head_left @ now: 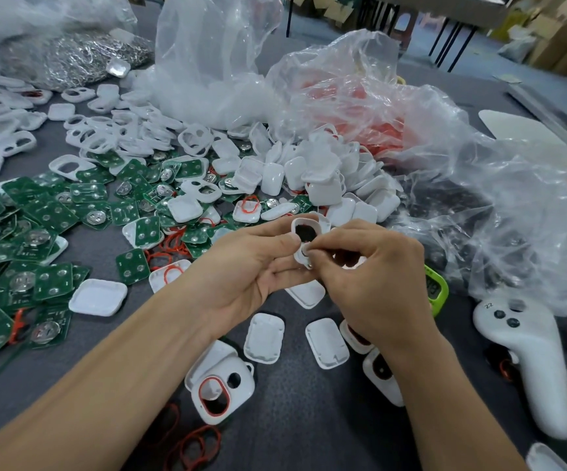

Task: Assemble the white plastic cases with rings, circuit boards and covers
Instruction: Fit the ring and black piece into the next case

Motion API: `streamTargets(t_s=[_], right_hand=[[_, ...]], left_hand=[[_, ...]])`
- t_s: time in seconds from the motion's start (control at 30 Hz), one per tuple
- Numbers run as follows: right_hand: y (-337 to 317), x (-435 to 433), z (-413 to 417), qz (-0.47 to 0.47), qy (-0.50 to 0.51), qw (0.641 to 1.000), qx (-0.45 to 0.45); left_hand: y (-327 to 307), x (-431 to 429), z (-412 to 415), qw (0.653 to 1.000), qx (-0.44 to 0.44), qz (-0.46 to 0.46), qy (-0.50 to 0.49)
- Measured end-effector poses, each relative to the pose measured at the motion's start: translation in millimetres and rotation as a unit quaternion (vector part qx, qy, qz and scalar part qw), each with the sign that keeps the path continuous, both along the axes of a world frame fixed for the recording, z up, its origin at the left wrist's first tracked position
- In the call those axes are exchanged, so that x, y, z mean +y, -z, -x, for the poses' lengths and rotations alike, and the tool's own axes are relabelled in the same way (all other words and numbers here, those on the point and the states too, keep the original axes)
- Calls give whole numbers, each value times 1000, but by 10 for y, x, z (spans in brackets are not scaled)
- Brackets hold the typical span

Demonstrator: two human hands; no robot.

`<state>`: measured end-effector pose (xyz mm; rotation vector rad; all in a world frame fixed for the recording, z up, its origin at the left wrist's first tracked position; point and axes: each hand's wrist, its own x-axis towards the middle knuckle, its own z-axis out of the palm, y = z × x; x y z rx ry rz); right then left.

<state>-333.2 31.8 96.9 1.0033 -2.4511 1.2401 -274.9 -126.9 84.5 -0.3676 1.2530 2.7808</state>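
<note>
The left hand (251,263) gripped a white case (305,232) between thumb and curled fingers, its oval opening turned up. The right hand (370,277) pinched the case's near end with thumb and forefinger. Whatever small part sat under those fingertips was too small to tell. The case's long axis ran away from the person, so the left hand braced the far end and the right worked the near one, both above the middle of the table (309,423).

At the table's near edge lay loose red rings (197,447). Just beyond them sat a ring-fitted case (222,385), then flat white covers (263,338) below the hands. Green circuit boards (37,232) spread toward the left edge, nearer the left hand, so a board would likely come from that side. Farther off stood a heap of empty cases (309,178), with clear plastic bags (377,113) along the far side.
</note>
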Motion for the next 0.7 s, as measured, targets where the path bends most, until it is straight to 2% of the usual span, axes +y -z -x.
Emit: streamTargets(t_s=[0.2, 0.47, 0.6, 0.7], right_hand=[[-14, 16, 18, 36, 15, 993, -109], [-14, -4, 5, 23, 33, 994, -99], [-27, 4, 41, 80, 37, 981, -173], [-58, 41, 58, 76, 24, 977, -198]], left_hand=[[14, -3, -23, 1000, 8, 15, 16], [-10, 10, -25, 999, 3, 35, 12], [-20, -2, -16, 1000, -4, 25, 3], [-17, -10, -17, 1000, -3, 30, 0]])
